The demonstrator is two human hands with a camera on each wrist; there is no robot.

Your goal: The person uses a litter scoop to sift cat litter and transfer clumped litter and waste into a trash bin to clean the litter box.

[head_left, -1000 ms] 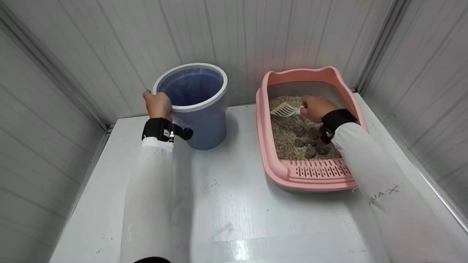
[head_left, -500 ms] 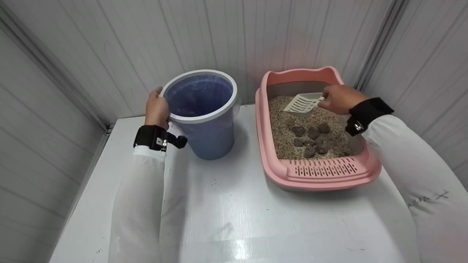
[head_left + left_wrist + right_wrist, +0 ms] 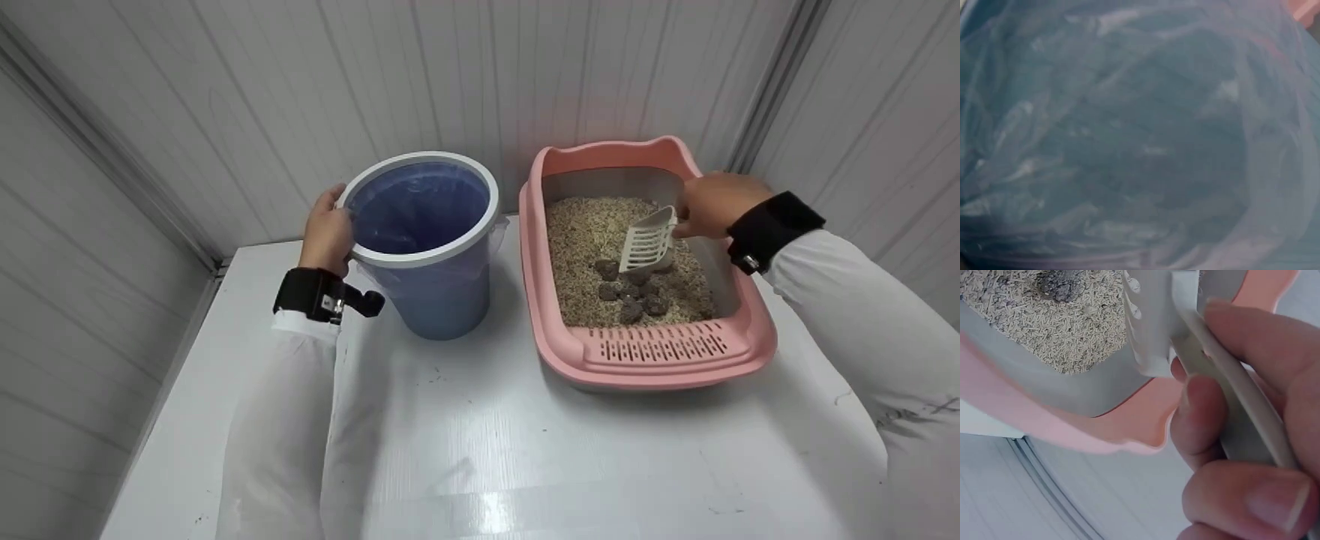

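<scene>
Fingers (image 3: 1252, 439) of the right hand (image 3: 712, 202) grip the scoop (image 3: 649, 240), left hand (image 3: 326, 232) steadying the bin (image 3: 424, 240); best slide low under the clumps (image 3: 630, 292).

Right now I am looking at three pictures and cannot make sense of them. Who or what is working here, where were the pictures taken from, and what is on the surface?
No machine is at work: these are a person's two bare hands, with a camera on the head and one strapped to each wrist. The wide picture is the head view, looking down at a white table set among white walls. On it stand a bucket lined with a blue bag and a pink litter tray filled with pale litter and some dark clumps. The left hand grips the bucket's rim. The right hand holds a white slotted scoop, tilted down towards the clumps. The blurred bluish picture is the left wrist view, filled by the bag. The right wrist view shows fingers curled round the scoop's handle above the tray.
</scene>
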